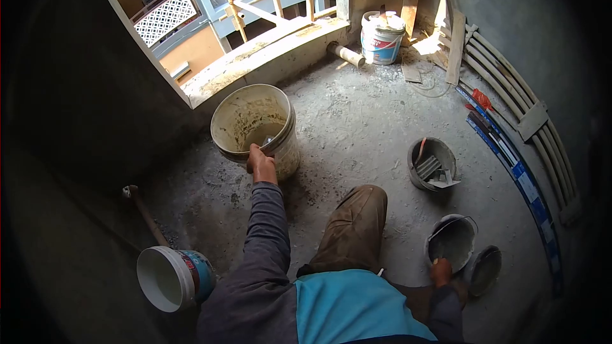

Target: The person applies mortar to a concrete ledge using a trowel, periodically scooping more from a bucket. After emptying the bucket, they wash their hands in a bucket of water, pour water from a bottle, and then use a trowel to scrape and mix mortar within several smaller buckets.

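Note:
My left hand [261, 164] is closed over the near rim of a large off-white bucket [290, 153]. That bucket tilts toward me, its inner wall is smeared with dried mortar, and some grey liquid lies in the bottom. Lower right, my right hand [441, 272] is closed at the near rim of a small grey bucket [464, 242] with a wire handle. Its fingertips are partly hidden. Against that bucket's right side rests a dark round pan or bucket [486, 271]. Farther up stands another grey bucket [424, 181] holding a trowel and other tools.
A white and blue paint bucket [169, 280] lies tipped at lower left, near a pipe stub [146, 216]. Another paint bucket [382, 41] stands by the window sill [268, 57]. Long pipes [510, 83] and blue-wrapped strips [526, 185] run along the right wall.

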A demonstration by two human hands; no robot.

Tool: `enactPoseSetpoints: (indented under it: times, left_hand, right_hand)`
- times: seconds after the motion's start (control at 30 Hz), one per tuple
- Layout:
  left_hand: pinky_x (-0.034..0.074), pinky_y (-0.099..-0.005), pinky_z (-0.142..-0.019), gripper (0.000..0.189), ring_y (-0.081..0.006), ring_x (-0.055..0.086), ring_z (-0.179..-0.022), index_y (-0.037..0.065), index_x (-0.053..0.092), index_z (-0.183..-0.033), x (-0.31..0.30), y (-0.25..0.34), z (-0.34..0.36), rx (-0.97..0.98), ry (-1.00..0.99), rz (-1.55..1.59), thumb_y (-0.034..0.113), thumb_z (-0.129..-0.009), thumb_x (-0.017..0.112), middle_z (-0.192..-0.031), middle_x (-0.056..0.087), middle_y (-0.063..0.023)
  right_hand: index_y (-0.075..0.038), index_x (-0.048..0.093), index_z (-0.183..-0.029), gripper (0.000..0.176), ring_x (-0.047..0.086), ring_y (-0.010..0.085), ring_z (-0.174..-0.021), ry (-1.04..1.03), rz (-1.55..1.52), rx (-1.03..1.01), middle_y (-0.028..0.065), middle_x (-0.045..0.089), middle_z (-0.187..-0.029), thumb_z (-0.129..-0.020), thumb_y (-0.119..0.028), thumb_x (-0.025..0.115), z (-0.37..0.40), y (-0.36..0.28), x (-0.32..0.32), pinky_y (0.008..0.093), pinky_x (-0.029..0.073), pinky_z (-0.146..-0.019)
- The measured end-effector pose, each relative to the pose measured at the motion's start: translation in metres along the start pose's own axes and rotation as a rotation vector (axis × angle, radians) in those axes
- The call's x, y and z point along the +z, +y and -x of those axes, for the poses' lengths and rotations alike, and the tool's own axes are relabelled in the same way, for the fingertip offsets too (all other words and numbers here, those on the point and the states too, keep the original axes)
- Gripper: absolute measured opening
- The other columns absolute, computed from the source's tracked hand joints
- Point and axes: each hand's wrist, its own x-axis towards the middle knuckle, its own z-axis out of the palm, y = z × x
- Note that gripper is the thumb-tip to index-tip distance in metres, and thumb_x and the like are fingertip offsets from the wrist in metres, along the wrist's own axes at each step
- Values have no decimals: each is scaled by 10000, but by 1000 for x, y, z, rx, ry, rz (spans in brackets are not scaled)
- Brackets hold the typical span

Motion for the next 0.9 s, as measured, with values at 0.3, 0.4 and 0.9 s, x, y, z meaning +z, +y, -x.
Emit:
enactPoseSetpoints:
  times: [0.3, 0.4, 0.9]
  left_hand:
    - [321, -336, -334, 356, -203, 578, -531, -66, 532, -983, -71, 19, 17, 20, 40, -176, 148, -723, 648, -891, 606, -123]
    - [337, -347, -337, 392, -208, 586, -561, -76, 530, -995, -106, 8, 15, 31, 46, -67, 168, -720, 665, -897, 603, -128]
    - [189, -600, -1097, 846, -357, 281, -1345, 71, 210, -1468, -173, 57, 77, 1365, 153, -740, 285, -835, 729, -1480, 264, -149]
  right_hand:
    - [1, 705, -884, 225, 647, 406, -944, -82, 72, 48, 249, 672, -929, -764, -188, 674, -4, -9, -25, 482, 517, -805]
    - [1, 706, -896, 247, 652, 410, -921, -112, 119, -32, 251, 672, -927, -767, -206, 673, -17, 8, -11, 475, 518, -806]
    - [-15, 710, -905, 263, 654, 435, -833, -185, 293, -253, 239, 672, -873, -752, -228, 681, -34, -5, -4, 487, 529, -750]
